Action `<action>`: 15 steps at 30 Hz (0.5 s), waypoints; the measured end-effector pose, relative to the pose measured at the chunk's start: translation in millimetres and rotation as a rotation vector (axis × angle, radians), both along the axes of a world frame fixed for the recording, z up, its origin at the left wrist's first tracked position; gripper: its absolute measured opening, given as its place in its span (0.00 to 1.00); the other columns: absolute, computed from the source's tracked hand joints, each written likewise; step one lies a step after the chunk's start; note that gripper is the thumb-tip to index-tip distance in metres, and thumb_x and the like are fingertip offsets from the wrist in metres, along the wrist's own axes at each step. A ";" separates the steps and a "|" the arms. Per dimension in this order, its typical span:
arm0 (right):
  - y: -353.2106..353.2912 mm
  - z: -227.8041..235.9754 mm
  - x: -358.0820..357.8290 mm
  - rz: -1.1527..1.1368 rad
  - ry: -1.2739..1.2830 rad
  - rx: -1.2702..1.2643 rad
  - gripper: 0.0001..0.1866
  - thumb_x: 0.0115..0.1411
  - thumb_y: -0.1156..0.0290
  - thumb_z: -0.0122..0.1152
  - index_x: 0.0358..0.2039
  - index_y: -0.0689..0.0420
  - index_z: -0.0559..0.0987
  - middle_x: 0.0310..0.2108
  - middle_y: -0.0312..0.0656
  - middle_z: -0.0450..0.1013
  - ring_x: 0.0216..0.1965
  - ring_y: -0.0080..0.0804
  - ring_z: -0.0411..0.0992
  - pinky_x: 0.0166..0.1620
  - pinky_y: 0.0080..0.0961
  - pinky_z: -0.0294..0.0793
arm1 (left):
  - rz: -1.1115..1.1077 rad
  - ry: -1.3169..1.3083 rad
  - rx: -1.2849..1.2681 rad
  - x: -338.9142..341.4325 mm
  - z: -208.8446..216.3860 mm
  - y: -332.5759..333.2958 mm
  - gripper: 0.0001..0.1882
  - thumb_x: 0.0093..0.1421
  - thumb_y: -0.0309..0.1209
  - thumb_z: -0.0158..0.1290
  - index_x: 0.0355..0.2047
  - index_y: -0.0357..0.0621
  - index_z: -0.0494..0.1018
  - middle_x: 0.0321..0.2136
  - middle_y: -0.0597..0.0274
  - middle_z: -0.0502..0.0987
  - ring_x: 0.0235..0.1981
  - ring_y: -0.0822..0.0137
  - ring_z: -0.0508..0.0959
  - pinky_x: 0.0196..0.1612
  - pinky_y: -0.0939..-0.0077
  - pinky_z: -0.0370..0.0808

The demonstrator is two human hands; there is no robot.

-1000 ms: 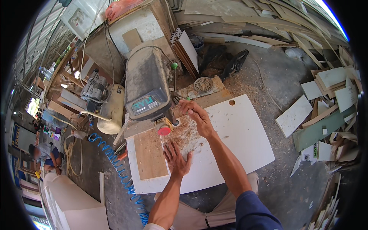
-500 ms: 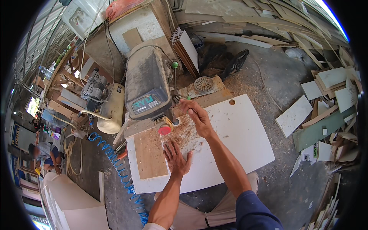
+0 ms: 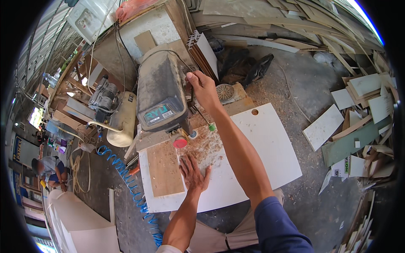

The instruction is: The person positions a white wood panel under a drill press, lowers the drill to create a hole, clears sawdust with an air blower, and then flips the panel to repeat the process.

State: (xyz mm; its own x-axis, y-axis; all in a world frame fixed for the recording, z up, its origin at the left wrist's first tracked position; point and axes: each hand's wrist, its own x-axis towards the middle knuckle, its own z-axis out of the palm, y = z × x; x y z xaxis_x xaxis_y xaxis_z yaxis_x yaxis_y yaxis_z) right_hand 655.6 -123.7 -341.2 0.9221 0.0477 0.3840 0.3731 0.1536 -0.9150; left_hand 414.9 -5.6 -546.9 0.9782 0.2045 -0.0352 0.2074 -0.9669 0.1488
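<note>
A grey drill press [image 3: 160,99] stands over a large white board [image 3: 261,156] covered with sawdust near the machine. My left hand [image 3: 193,173] lies flat and spread on the white board, just below the drill head, next to a brown wooden panel [image 3: 164,168]. My right hand [image 3: 203,87] is raised to the right side of the drill press and closes around its feed handle, whose green-tipped lever [image 3: 211,126] sticks out below my wrist. A round hole [image 3: 254,111] shows in the board's far corner.
A blue coiled air hose [image 3: 126,185] runs down the left of the board. A cream compressor tank [image 3: 122,122] sits left of the machine. Offcuts and white panels [image 3: 358,114] litter the floor at right. Another person [image 3: 48,168] crouches far left.
My right hand lifted off the white board and moved up to the drill press handle. My left hand stayed flat on the board.
</note>
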 end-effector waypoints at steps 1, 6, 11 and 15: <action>-0.4 -0.8 -0.4 0.015 0.019 -0.006 0.20 0.73 0.56 0.55 0.40 0.64 0.79 0.24 0.35 0.74 0.28 0.21 0.64 0.34 0.25 0.66 | 0.003 0.002 -0.003 -1.0 0.6 0.9 0.53 0.66 0.65 0.42 0.74 0.34 0.42 0.75 0.39 0.37 0.76 0.36 0.36 0.75 0.41 0.36; -4.0 -28.3 -27.8 0.058 -0.042 0.020 0.15 0.74 0.63 0.52 0.42 0.63 0.79 0.32 0.36 0.77 0.33 0.22 0.67 0.40 0.23 0.68 | -0.002 -0.007 0.011 -2.4 -0.3 4.1 0.53 0.66 0.64 0.42 0.74 0.33 0.42 0.75 0.39 0.37 0.76 0.36 0.36 0.75 0.40 0.36; -18.8 -65.1 -74.5 0.090 -0.138 0.084 0.12 0.74 0.65 0.52 0.44 0.61 0.79 0.44 0.42 0.78 0.49 0.29 0.72 0.54 0.28 0.68 | -0.005 -0.011 -0.003 -2.7 -0.8 2.8 0.53 0.66 0.64 0.42 0.74 0.33 0.41 0.75 0.39 0.36 0.75 0.35 0.35 0.75 0.40 0.35; -26.4 -85.8 -92.1 0.051 -0.171 0.027 0.11 0.73 0.65 0.54 0.46 0.57 0.80 0.53 0.43 0.74 0.58 0.34 0.68 0.60 0.33 0.66 | 0.004 0.008 0.002 -2.7 1.8 3.1 0.53 0.66 0.64 0.42 0.74 0.33 0.40 0.75 0.38 0.36 0.75 0.35 0.35 0.75 0.40 0.35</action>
State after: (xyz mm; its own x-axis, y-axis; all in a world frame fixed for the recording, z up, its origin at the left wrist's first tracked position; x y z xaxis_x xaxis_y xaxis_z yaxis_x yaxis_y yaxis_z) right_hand 563.6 -150.1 -427.0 0.8396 0.0809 0.5371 0.5143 0.1998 -0.8340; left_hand 412.2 -2.5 -545.0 0.9771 0.2083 -0.0424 0.2123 -0.9663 0.1457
